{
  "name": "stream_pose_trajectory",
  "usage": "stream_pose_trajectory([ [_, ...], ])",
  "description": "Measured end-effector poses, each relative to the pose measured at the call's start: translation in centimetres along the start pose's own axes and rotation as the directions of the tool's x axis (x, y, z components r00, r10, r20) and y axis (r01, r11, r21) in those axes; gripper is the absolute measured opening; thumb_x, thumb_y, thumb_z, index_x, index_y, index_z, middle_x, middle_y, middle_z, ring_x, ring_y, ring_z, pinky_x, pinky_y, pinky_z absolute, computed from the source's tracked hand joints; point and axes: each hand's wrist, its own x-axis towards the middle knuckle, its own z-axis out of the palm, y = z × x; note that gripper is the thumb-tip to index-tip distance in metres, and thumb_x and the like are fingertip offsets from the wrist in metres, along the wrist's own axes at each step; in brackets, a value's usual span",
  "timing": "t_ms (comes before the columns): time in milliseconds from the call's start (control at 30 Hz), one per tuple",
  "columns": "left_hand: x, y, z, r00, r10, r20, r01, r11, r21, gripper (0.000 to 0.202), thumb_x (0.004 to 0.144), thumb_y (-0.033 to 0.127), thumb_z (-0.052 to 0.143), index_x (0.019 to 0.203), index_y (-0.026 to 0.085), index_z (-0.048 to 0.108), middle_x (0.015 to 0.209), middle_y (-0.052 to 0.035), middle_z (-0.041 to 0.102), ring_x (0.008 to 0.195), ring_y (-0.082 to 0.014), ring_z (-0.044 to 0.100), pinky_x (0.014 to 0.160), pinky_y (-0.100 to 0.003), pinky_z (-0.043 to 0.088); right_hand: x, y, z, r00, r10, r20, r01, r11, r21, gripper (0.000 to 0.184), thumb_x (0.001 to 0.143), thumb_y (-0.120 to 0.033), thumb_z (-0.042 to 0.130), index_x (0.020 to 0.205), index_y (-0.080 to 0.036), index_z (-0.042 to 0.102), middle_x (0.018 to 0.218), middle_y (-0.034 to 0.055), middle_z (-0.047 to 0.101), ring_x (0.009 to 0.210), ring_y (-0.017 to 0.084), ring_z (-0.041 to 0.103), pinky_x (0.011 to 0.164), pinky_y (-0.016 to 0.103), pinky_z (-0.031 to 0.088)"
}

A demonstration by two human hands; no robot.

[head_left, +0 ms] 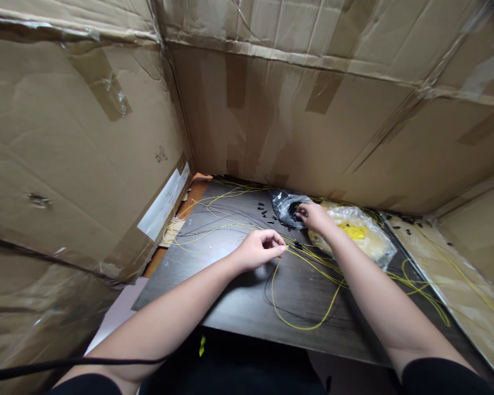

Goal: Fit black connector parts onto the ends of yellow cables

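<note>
My left hand (260, 248) is closed in a pinch on a thin yellow cable (300, 285) that loops down over the dark table (214, 285). My right hand (314, 215) reaches into a small clear plastic bag (284, 206) of small black parts, its fingers curled at the bag's mouth; what they grip is hidden. Several loose black parts (267, 211) lie on the table just left of the bag. A larger clear bag with yellow contents (360, 233) lies right of my right hand.
Taped cardboard walls (86, 137) enclose the table at the left, back and right. More yellow and black cables (214, 219) spread across the far left of the table. A cardboard sheet (456, 274) with scattered black parts lies at the right.
</note>
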Motion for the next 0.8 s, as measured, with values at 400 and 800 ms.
stream_pose_trajectory([
  [400,0.3,0.2,0.2,0.998,-0.068,-0.016,0.06,0.95,-0.308,0.039,0.075,0.045,0.079,0.089,0.013,0.063,0.085,-0.0088,0.075,0.069,-0.012,0.063,0.068,-0.026,0.048,-5.9,-4.1,-4.8,0.907,0.065,-0.415,0.156,0.865,0.477,0.025,0.095,-0.031,0.057,0.112,-0.016,0.067,0.094,0.0073,0.071,0.079,0.018,0.065,0.074,0.031,0.052],
  [800,-0.2,0.9,0.8,0.999,-0.026,-0.04,0.011,0.942,-0.335,0.03,0.079,0.038,0.079,0.093,0.014,0.067,0.092,-0.0066,0.073,0.087,-0.0155,0.067,0.082,-0.028,0.049,-13.4,-9.5,-3.6,0.858,-0.01,-0.513,0.388,0.669,0.634,0.013,0.091,-0.019,0.068,0.101,-0.025,0.073,0.09,0.0036,0.069,0.082,0.018,0.065,0.073,0.034,0.053],
])
